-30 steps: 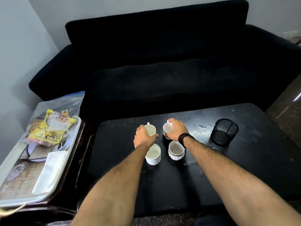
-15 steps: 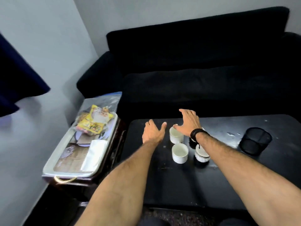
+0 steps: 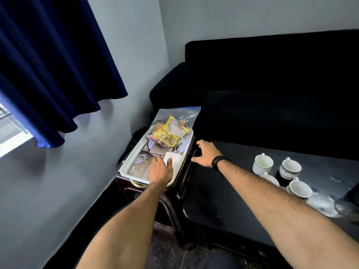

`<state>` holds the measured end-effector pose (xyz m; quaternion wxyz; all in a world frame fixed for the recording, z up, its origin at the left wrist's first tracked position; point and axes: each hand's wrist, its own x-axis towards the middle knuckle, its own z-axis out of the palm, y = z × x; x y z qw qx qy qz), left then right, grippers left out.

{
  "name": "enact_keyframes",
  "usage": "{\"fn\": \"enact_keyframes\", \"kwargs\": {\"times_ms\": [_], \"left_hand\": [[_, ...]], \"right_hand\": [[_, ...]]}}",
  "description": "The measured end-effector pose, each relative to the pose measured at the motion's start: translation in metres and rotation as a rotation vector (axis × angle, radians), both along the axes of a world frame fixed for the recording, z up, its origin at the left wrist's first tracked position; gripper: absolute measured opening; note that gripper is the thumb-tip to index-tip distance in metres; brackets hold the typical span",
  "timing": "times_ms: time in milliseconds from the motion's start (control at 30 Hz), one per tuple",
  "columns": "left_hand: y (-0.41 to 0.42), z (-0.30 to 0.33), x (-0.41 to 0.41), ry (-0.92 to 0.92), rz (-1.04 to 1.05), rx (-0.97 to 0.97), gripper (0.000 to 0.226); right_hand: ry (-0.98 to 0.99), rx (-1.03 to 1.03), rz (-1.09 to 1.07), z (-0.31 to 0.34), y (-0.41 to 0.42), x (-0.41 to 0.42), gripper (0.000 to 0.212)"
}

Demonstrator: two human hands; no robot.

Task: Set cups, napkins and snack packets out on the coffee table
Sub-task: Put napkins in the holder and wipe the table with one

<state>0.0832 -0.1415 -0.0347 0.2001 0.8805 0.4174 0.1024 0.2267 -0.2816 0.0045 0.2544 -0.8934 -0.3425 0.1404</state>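
The left hand (image 3: 160, 168) lay palm-down on the white napkins (image 3: 173, 161) in the tray (image 3: 129, 163) on the dark side stand (image 3: 180, 183), fingers flat rather than curled — the yellow snack packet (image 3: 168, 133) sat further back in a clear bag (image 3: 186, 115). The right hand (image 3: 205, 153), a dark band at its wrist, hovered spread open and empty over the near corner of the black coffee table (image 3: 223, 200). Four white cups (image 3: 262, 164) stood clustered on that table — well apart from both hands.
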Motion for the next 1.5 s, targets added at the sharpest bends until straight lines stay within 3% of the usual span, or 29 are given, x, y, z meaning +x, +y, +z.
{"fn": "enact_keyframes", "kwargs": {"times_ms": [233,367,533,800,967,1133,1233,1300,1367,1500], "left_hand": [[0.031,-0.041,-0.035,0.178,0.003,-0.018,0.075],[0.029,-0.057,-0.041,0.221,-0.046,0.118,0.068],[0.027,-0.061,-0.037,0.247,-0.022,0.12,0.068],[0.028,-0.063,-0.036,0.255,-0.001,0.148,0.068],[0.027,-0.063,-0.035,0.273,-0.008,0.129,0.069],[0.027,-0.057,-0.036,0.306,0.009,0.094,0.072],[0.009,-0.045,-0.016,0.181,0.027,0.08,0.072],[-0.057,-0.032,0.026,0.082,-0.17,0.085,0.07],[-0.086,-0.024,0.043,0.016,-0.24,0.046,0.071],[-0.115,-0.015,0.061,-0.048,-0.323,0.072,0.071]], "right_hand": [[-0.03,-0.107,0.13,-0.019,0.076,-0.034,0.073],[-0.112,-0.254,0.124,-0.029,0.102,-0.033,0.077],[-0.194,-0.428,0.094,-0.039,0.117,-0.029,0.081],[-0.101,-0.45,0.1,-0.046,0.119,-0.018,0.075],[0.01,-0.298,0.096,-0.054,0.114,-0.018,0.071],[0.203,0.085,-0.029,-0.039,0.091,-0.007,0.058],[0.325,0.287,-0.149,-0.014,0.056,0.021,0.038],[0.337,0.418,-0.369,0.012,-0.037,0.046,0.029],[0.383,0.518,-0.464,0.024,-0.076,0.063,0.03],[0.422,0.606,-0.508,0.032,-0.122,0.077,0.021]]}}
